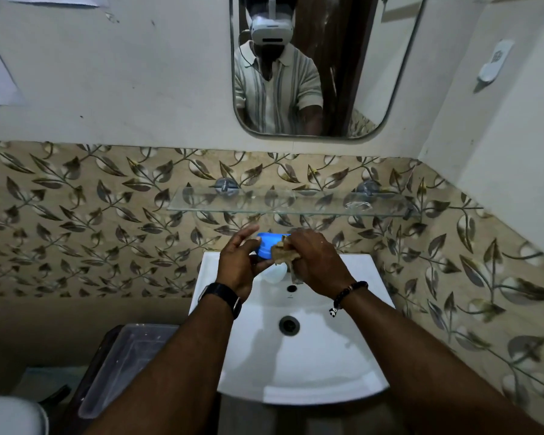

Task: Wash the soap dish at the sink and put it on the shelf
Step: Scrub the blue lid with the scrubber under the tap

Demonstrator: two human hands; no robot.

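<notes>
Mid-wash, judging by the layout. Blue soap dish (266,244) up over the back of the white sink (299,356), between both hands, well short of the glass shelf (289,202) above it. Left hand (237,265) curled around the dish's left side, thumb and lower fingers clamped on it, upper fingers lifted and splayed off toward the wall. Right hand (318,262) closed on a tan scrubbing rag or sponge (281,254), pressed against the dish's right edge; exact material too blurred to call. Faucet mostly hidden behind the right hand, so water on or off: cannot tell. No visible stream, no visible suds. Pale whitish shape just under the dish, near the basin's back rim, unidentifiable. Drain (289,324) open, basin otherwise bare. Shelf carrying nothing readable except glare and its two wall mounts. Done so far, by inference: dish picked up, brought to sink, scrubber applied. Left: finish scrubbing, rinse, shake off water, free the right hand of the scrubber, lift dish and set it flat on the shelf. Risk worth flagging: wet plastic on glass likely to slide, so placement away from the front edge advisable. Rough estimate: around the halfway mark, placement step not begun.
</notes>
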